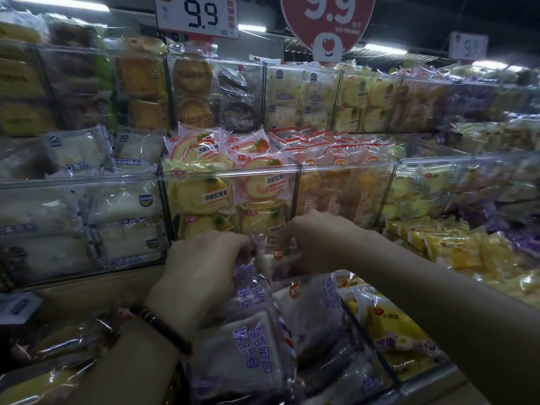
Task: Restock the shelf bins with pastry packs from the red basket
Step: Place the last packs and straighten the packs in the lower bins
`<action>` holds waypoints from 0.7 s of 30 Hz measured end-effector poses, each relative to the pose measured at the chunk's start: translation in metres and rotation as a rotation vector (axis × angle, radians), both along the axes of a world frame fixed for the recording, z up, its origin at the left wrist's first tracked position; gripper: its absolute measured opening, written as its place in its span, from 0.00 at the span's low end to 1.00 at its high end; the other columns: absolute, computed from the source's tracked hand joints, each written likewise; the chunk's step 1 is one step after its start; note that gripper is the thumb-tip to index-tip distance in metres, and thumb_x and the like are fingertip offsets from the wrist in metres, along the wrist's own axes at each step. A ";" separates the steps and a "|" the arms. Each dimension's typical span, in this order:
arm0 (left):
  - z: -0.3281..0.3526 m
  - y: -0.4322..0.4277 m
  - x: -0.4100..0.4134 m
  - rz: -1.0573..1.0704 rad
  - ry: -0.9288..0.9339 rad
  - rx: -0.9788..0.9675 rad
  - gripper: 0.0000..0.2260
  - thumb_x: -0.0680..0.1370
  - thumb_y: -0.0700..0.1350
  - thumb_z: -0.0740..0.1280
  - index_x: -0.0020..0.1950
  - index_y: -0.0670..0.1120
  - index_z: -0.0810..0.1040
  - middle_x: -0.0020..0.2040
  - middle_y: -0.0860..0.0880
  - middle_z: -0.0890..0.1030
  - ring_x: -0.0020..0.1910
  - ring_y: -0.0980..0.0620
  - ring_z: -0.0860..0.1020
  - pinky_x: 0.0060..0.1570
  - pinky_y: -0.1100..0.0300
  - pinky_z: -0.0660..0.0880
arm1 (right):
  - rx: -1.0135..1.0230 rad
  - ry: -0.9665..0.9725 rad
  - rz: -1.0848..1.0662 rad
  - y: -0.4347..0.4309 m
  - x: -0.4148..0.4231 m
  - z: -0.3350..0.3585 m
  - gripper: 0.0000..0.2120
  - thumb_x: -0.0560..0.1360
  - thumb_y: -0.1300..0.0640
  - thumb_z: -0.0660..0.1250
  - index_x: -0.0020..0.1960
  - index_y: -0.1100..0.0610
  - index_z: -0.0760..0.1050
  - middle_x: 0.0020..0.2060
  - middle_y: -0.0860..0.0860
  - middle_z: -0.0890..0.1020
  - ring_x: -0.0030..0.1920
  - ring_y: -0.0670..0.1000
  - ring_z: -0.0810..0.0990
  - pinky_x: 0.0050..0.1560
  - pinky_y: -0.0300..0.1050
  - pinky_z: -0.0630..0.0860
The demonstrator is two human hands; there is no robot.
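Both my hands are over the low shelf bin (377, 343) that holds purple-lettered toast packs (251, 343). My left hand (201, 267), with a bead bracelet at the wrist, curls its fingers over the top edge of an upright pack. My right hand (318, 241) pinches the crimped top of a white pastry pack (274, 261) at the back of the same bin. The two hands are almost touching. No red basket is in view.
Clear acrylic bins (228, 173) above hold yellow and pink roll-cake packs; white bread packs (117, 206) fill the bins at left. Yellow packs (391, 323) lie in the bin to the right. Price signs reading 9.9 (201, 13) hang overhead.
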State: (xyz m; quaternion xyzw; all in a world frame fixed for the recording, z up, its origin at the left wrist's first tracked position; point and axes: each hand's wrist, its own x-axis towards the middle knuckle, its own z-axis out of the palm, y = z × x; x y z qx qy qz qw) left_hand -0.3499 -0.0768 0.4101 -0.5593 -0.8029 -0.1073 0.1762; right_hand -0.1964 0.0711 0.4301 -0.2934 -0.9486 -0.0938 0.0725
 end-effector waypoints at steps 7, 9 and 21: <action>0.004 -0.003 0.006 0.038 0.019 0.037 0.15 0.77 0.47 0.71 0.59 0.61 0.72 0.55 0.54 0.81 0.58 0.46 0.80 0.45 0.53 0.72 | 0.219 0.065 -0.138 -0.013 -0.010 0.011 0.13 0.74 0.46 0.76 0.53 0.52 0.80 0.38 0.48 0.77 0.35 0.49 0.76 0.35 0.46 0.74; 0.005 -0.003 0.008 0.040 0.010 0.026 0.15 0.77 0.48 0.71 0.60 0.60 0.73 0.56 0.54 0.81 0.58 0.46 0.80 0.45 0.53 0.73 | 0.242 0.051 -0.112 -0.016 -0.013 0.008 0.11 0.74 0.50 0.76 0.52 0.54 0.79 0.35 0.49 0.73 0.34 0.50 0.75 0.37 0.48 0.75; -0.002 0.001 0.006 -0.034 -0.087 0.091 0.12 0.77 0.55 0.73 0.49 0.60 0.69 0.46 0.56 0.75 0.45 0.50 0.73 0.36 0.55 0.66 | 0.053 0.081 -0.084 -0.001 -0.009 0.000 0.11 0.73 0.53 0.78 0.47 0.56 0.77 0.39 0.50 0.76 0.37 0.51 0.79 0.36 0.48 0.82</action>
